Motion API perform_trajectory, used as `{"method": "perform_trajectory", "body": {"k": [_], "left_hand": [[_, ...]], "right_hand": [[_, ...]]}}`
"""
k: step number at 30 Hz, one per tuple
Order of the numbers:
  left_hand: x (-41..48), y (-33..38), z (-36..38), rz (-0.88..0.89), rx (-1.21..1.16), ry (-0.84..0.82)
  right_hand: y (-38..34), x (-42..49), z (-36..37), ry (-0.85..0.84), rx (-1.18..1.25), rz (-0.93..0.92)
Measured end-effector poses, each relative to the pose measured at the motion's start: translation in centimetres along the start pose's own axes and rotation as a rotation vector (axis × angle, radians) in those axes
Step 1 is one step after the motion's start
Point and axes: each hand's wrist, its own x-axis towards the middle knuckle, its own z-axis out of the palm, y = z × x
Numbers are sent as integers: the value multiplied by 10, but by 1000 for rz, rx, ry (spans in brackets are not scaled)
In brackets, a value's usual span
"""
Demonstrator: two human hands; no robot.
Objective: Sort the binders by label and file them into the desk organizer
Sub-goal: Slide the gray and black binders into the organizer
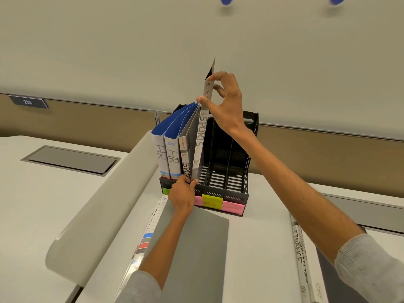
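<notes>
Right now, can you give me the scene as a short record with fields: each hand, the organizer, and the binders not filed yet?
right hand: pinches the top of a grey SPORTS binder, lowering it into the organizer
left hand: steadies that binder's bottom edge at the organizer front
desk organizer: black, slotted; right slots empty
filed binders: two blue HR binders, one SPORTS binder
not filed: grey folder flat on the desk; FINANCE binder at the right
</notes>
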Motion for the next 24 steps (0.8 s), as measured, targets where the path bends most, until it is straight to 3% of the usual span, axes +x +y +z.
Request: {"method": "perform_trajectory", "body": {"k": [12,17,20,24], "left_hand": [[-1,-8,-2,67,-35,-8],[15,-9,-2,-73,-150,-59],[13,-18,-2,-59,-220,-62],[4,-29,0,-22,-227,-38]], "right_hand": [[-2,7,2,7,-141,-46],[0,-9,10,-70,-165,-40],[6,-20,14,-74,-129,4],[16,-38,20,-206,-141,62]]}}
